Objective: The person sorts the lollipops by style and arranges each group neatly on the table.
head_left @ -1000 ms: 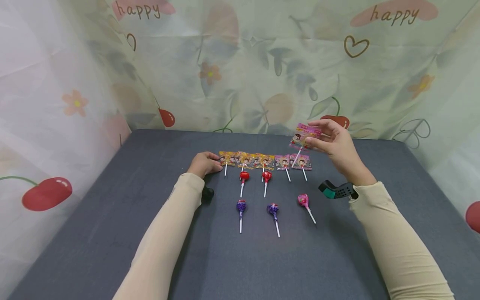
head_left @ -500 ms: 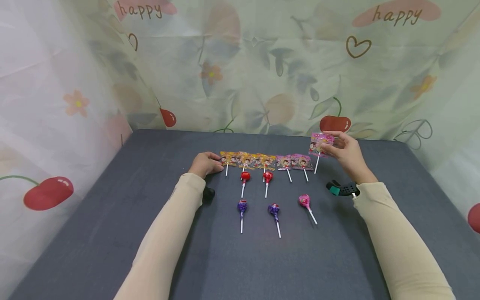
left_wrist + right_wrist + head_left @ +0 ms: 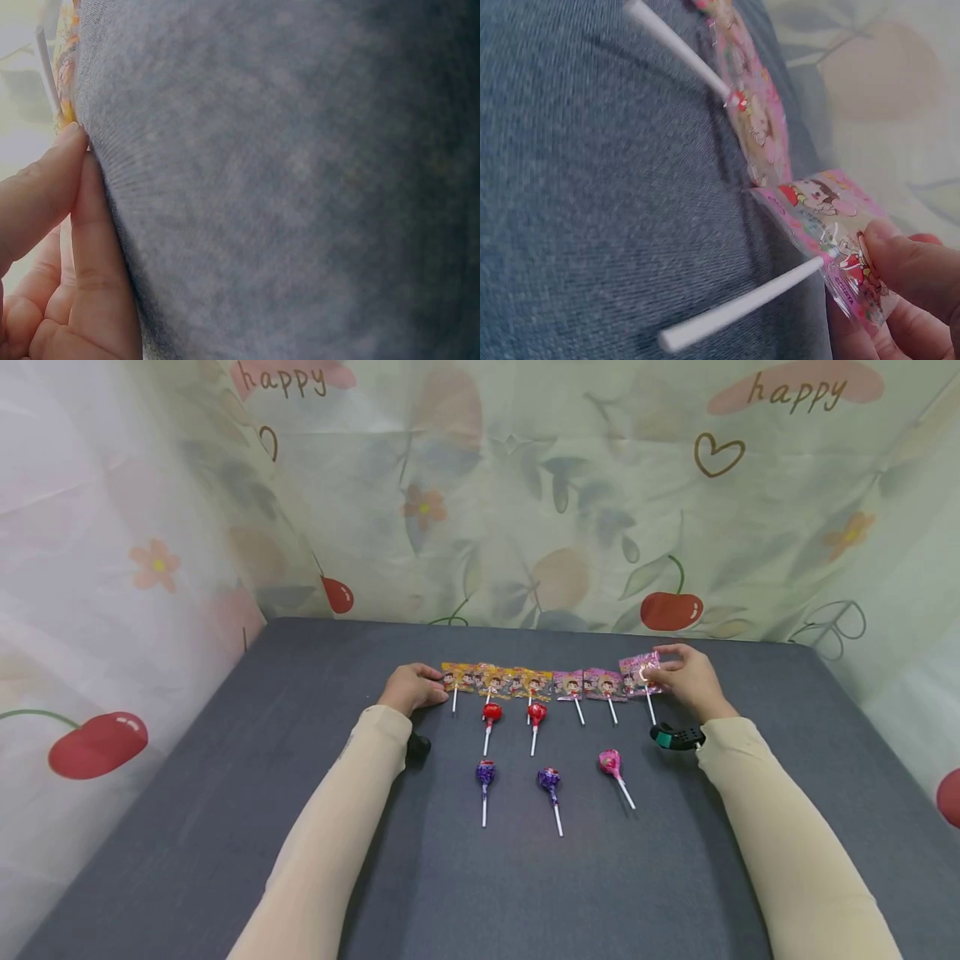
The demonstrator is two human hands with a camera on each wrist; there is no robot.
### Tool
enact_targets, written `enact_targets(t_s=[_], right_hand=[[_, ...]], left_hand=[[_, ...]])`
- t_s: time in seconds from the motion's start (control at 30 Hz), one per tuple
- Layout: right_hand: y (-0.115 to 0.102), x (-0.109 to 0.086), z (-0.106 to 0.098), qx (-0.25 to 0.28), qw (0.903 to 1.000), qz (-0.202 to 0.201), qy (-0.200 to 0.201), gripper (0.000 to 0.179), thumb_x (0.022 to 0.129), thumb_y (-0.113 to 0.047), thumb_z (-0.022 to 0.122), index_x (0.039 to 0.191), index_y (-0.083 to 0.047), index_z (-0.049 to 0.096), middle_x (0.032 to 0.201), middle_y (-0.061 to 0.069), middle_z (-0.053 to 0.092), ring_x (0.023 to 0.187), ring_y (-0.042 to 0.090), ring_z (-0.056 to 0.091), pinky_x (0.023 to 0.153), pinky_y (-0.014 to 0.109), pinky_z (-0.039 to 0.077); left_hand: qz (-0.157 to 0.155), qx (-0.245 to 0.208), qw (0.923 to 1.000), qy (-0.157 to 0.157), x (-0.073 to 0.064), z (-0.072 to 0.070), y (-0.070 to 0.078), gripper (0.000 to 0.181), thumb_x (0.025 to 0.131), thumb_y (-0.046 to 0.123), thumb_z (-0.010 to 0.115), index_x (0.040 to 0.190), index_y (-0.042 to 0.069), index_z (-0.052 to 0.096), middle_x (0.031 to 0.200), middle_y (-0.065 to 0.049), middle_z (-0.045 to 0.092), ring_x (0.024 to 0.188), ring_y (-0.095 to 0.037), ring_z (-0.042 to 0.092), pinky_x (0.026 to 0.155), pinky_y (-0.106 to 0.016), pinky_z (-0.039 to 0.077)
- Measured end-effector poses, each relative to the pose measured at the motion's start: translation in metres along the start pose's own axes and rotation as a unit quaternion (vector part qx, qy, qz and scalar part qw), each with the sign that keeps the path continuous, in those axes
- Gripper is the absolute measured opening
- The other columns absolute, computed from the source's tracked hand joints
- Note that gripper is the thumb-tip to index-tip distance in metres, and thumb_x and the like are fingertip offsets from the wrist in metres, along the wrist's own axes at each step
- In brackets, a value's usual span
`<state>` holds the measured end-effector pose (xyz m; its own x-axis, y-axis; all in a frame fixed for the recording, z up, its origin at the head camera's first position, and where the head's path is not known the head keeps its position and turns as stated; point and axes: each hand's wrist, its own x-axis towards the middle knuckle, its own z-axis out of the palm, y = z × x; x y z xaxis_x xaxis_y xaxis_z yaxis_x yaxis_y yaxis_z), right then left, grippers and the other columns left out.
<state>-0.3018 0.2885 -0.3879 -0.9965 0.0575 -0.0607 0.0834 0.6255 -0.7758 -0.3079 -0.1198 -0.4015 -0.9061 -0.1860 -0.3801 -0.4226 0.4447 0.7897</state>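
My right hand [image 3: 693,681] pinches a flat lollipop in a pink cartoon wrapper [image 3: 637,672] at the right end of a row. In the right wrist view the thumb lies over this wrapper [image 3: 810,196], its white stick points away, and it meets the neighbouring pink wrapper [image 3: 757,131]. Two pink-wrapped lollipops [image 3: 603,683] lie left of it in the head view, then three orange-wrapped ones [image 3: 492,680]. At the left end, my left hand [image 3: 411,689] pinches the corner of the outermost orange-wrapped lollipop [image 3: 456,676]; thumb and index finger meet there in the left wrist view.
In front of the row lie two red ball lollipops [image 3: 492,713], two purple ones [image 3: 486,772] and a pink one [image 3: 610,762]. They rest on a dark grey table [image 3: 480,893]. A patterned curtain [image 3: 525,527] hangs behind the table and at its sides.
My right hand has carried the pink-wrapped lollipop rightward, then down to the right end of the row. The left hand has stayed at the left end.
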Motion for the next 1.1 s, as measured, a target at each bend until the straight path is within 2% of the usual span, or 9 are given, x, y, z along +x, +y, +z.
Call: enact_targets(t_s=[0.2,0.4,0.57,0.73,0.97,1.1], right_hand=[[0.005,0.004,0.003,-0.026,0.9990,0.033,0.012,0.058,0.093,-0.025,0.067,0.138,0.002,0.043,0.120,0.027,0.061,0.085,0.019,0.059,0.070,0.028,0.046],[0.007,0.004,0.005,-0.045,0.9974,0.054,0.014,0.059,0.091,-0.026,0.068,0.137,0.003,0.044,0.118,0.026,0.061,0.087,0.023,0.054,0.070,0.030,0.041],[0.005,0.003,0.005,-0.050,0.9973,0.053,0.009,0.062,0.091,-0.028,0.069,0.137,0.004,0.044,0.119,0.026,0.061,0.091,0.025,0.056,0.072,0.031,0.041],[0.002,0.002,0.008,-0.081,0.9957,0.042,0.018,0.057,0.091,-0.026,0.068,0.135,0.004,0.048,0.113,0.025,0.062,0.091,0.027,0.054,0.073,0.033,0.041],[0.001,0.004,0.012,-0.093,0.9940,0.048,0.031,0.050,0.092,-0.020,0.066,0.132,0.005,0.050,0.119,0.027,0.059,0.098,0.033,0.057,0.084,0.045,0.046],[0.000,0.003,0.012,-0.092,0.9939,0.051,0.030,0.052,0.092,-0.021,0.066,0.135,0.004,0.048,0.122,0.029,0.057,0.105,0.037,0.056,0.093,0.051,0.043]], left_hand=[[-0.008,-0.003,1.0000,-0.004,0.003,0.001,0.001,0.042,0.080,0.000,0.077,0.119,0.009,0.065,0.117,-0.013,0.063,0.091,-0.016,0.058,0.076,-0.028,0.048],[-0.007,-0.001,1.0000,-0.004,0.005,0.002,0.000,0.042,0.080,-0.001,0.077,0.119,0.009,0.065,0.117,-0.013,0.063,0.091,-0.016,0.059,0.075,-0.027,0.048],[-0.004,-0.001,1.0000,-0.002,0.003,0.001,0.000,0.043,0.079,-0.001,0.077,0.119,0.009,0.065,0.120,-0.013,0.061,0.092,-0.017,0.057,0.075,-0.027,0.048],[-0.003,-0.012,0.9999,-0.004,0.003,0.000,0.000,0.043,0.080,-0.001,0.076,0.120,0.009,0.064,0.118,-0.011,0.065,0.092,-0.016,0.060,0.074,-0.026,0.048],[-0.020,-0.023,0.9995,-0.002,0.003,0.002,0.000,0.042,0.081,-0.001,0.076,0.120,0.010,0.064,0.116,-0.010,0.066,0.092,-0.016,0.061,0.077,-0.029,0.050],[-0.023,-0.018,0.9996,0.001,0.003,0.002,0.000,0.042,0.081,0.000,0.076,0.120,0.011,0.065,0.118,-0.009,0.065,0.094,-0.016,0.061,0.079,-0.030,0.050]])
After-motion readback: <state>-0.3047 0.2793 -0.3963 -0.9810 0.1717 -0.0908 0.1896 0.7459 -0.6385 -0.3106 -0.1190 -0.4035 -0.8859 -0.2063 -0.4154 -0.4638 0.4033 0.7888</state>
